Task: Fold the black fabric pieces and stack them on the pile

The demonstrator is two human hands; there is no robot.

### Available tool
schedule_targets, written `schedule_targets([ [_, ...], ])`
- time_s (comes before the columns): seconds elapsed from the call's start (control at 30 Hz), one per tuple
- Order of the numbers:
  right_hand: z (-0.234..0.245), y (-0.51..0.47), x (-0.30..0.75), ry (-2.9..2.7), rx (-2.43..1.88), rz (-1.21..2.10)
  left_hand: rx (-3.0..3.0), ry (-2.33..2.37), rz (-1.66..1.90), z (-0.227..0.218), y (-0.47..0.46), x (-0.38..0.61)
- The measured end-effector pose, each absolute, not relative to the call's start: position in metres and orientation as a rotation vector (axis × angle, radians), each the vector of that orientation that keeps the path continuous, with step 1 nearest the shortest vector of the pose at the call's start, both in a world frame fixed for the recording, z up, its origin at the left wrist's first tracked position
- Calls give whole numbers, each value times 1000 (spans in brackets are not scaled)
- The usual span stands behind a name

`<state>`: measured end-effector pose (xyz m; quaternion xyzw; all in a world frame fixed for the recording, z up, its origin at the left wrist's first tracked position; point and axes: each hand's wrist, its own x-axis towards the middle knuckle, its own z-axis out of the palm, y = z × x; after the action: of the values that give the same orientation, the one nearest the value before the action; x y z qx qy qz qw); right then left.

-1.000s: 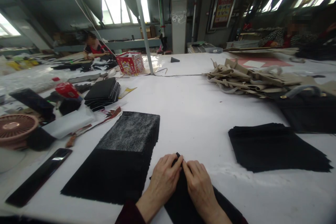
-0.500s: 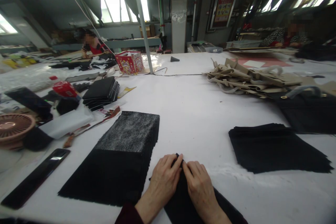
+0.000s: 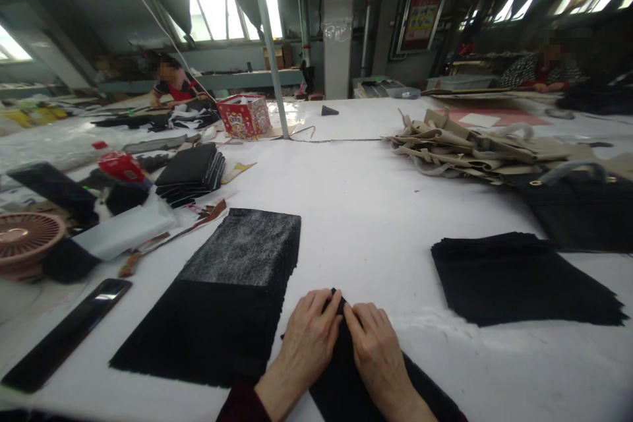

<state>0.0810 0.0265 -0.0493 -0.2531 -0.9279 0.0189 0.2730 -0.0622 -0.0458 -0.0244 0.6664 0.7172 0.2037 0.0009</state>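
At the front of the white table, a piece of black fabric (image 3: 339,379) lies under both hands. My left hand (image 3: 310,333) has its fingers bent and pressed together on the far end of the fabric. Beside it my right hand (image 3: 376,346) pinches the same end from the right, with the fingertips of both hands nearly meeting. The fabric's tip pokes out between them. Left of my hands rests a stack of black fabric panels (image 3: 198,330), its top one bearing a speckled grey patch. Another black fabric stack (image 3: 519,280) is on the right.
A black phone-like slab (image 3: 69,333) and a pink fan (image 3: 30,241) are at the left, near small folded black pieces (image 3: 188,168). Tan scraps (image 3: 469,148) are heaped at the back right. A pole (image 3: 270,46) rises by a red box (image 3: 244,117). Two people sit farther off.
My hands stay almost where they were on the black fabric, with only a slight shift of the fingers. The stacks have not moved.
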Motion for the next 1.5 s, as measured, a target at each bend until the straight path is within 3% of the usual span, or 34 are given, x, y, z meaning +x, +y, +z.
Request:
schedule_targets([
  [0.4, -46, 26, 81, -2502, -696, 33, 2209, 2255, 524, -2, -47, -72],
  [0.9, -37, 44, 77, -2519, -794, 240, 2567, 2109, -17, 2, -30, -84],
  [1.5, -50, 47, 83, -2436, -754, 123, 2559, 2123, -6, -1, -18, -93],
])
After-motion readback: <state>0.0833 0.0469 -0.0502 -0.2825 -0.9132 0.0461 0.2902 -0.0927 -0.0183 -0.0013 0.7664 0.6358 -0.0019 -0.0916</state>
